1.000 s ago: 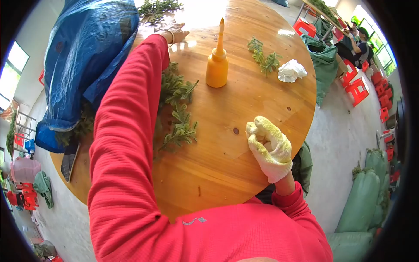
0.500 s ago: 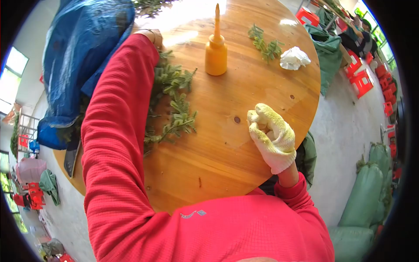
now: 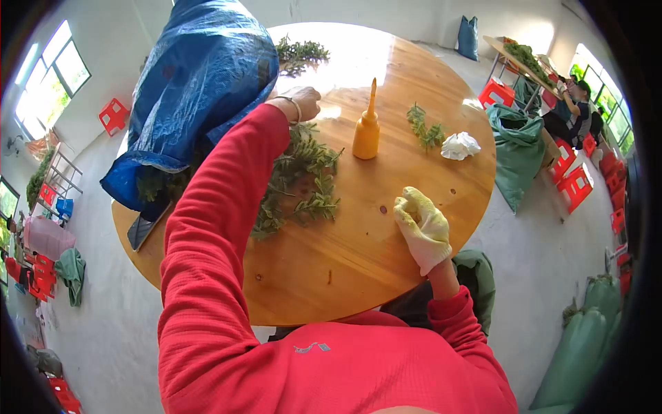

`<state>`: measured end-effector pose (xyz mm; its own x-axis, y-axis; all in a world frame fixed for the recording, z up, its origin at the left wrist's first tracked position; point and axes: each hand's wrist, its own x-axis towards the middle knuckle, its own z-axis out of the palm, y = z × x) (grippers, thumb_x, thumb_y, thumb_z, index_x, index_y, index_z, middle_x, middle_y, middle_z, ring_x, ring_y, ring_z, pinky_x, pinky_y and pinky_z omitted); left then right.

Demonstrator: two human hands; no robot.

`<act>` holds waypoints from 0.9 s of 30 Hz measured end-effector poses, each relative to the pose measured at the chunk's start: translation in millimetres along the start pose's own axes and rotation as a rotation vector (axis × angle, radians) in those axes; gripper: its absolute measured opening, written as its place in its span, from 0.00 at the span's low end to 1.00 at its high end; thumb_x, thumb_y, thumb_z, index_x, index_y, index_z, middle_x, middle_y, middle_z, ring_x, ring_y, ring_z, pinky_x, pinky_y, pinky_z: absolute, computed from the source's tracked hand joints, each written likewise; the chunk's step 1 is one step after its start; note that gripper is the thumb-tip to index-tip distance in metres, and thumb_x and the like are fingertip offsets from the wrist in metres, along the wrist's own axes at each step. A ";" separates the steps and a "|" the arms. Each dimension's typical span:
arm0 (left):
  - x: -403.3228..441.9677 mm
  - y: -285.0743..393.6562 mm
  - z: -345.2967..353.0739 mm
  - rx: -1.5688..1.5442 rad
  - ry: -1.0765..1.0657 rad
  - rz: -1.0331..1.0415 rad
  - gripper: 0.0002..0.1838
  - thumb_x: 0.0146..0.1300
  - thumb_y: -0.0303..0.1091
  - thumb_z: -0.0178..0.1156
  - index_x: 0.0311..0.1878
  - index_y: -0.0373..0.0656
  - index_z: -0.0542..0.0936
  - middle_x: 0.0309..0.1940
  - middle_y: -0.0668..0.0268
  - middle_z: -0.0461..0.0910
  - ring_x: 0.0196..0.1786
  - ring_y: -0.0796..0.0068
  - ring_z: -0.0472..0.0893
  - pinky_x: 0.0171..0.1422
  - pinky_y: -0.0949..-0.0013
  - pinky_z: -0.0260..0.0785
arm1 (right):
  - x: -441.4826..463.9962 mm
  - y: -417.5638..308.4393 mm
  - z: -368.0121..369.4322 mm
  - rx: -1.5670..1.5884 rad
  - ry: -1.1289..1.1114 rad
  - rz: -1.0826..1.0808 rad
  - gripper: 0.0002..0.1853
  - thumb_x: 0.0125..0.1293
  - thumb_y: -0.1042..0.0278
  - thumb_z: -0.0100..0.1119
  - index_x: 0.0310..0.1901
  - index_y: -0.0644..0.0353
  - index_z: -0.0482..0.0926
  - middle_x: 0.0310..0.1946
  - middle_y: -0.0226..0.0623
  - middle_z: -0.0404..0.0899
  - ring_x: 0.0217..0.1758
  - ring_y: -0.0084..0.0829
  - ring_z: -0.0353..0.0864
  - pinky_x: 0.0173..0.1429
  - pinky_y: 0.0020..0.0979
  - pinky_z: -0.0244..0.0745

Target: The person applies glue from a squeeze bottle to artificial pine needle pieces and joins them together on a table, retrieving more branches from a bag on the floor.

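My left hand [image 3: 301, 103], bare with a bracelet at the wrist, reaches across the table beside the blue woven bag [image 3: 200, 76]. Its fingers are curled closed, and what they hold, if anything, is hidden. Just below it, leafy green sprigs [image 3: 303, 179] lie in a loose pile, partly behind my left sleeve. My right hand [image 3: 423, 231] wears a pale yellow work glove and hovers over the near right part of the table. Its fingers curl toward the thumb, with nothing visible in them. An orange squeeze bottle [image 3: 366, 135] with a pointed nozzle stands upright between my hands.
On the round wooden table [image 3: 358, 269] lie a small sprig [image 3: 425, 127], crumpled white tissue [image 3: 460, 146] and more greenery [image 3: 301, 55] at the far edge. A dark flat object [image 3: 146, 226] sits by the bag. Red stools [image 3: 575, 188], green sacks [image 3: 514, 155] and a seated person [image 3: 578, 110] are beyond.
My view has tilted up, showing more of the far room. The left hand has come into fuller view, its fingers curled. My gloved right hand stays in nearly the same place, still curled.
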<state>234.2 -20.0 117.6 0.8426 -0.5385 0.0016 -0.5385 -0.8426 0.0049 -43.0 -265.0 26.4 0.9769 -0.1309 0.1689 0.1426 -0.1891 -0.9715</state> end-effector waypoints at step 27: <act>-252.3 83.3 62.3 -0.130 0.214 0.185 0.21 0.59 0.36 0.65 0.53 0.35 0.79 0.50 0.52 0.79 0.55 0.48 0.77 0.60 0.55 0.71 | 0.1 0.9 3.9 -0.487 0.135 -0.289 0.32 0.65 0.52 0.67 0.64 0.64 0.73 0.50 0.42 0.84 0.50 0.31 0.85 0.57 0.31 0.78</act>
<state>-23.4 45.4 55.3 0.7191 -0.6574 0.2251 -0.6894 -0.7156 0.1125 -42.2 -261.3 24.9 0.8757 -0.1244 0.4666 0.2795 -0.6575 -0.6997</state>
